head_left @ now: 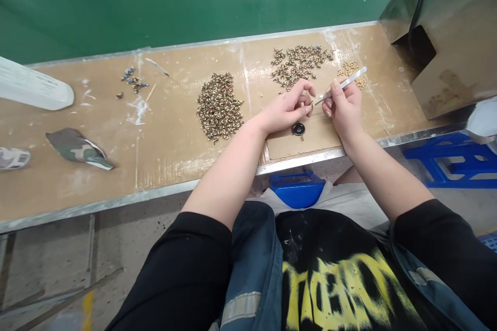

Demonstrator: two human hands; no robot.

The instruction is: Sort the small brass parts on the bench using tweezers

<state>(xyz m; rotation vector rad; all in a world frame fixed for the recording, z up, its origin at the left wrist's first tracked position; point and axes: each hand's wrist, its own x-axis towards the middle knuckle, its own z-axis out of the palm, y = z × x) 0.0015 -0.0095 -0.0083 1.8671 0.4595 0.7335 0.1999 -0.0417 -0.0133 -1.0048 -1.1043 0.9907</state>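
Observation:
My right hand (345, 106) is closed around metal tweezers (351, 77), whose tips point left toward my other hand. My left hand (293, 106) pinches a small metal piece (310, 104) between thumb and fingertips, right at the tweezer tips; its exact shape is too small to make out. Just below the left fingers lies a small round black dish (298, 129). Beyond both hands is a loose pile of small brass-coloured metal parts (298, 64). Past the right hand lie tiny tan pieces (349, 68), partly hidden by the tweezers and hand.
A denser heap of similar parts with red bits (220, 106) lies left of my forearm. Farther left are a few blue-tipped parts (134, 81), a thin stick (151, 93), a camouflage-patterned scrap (77, 147) and a white container (34, 85). A metal box (458, 36) stands at right.

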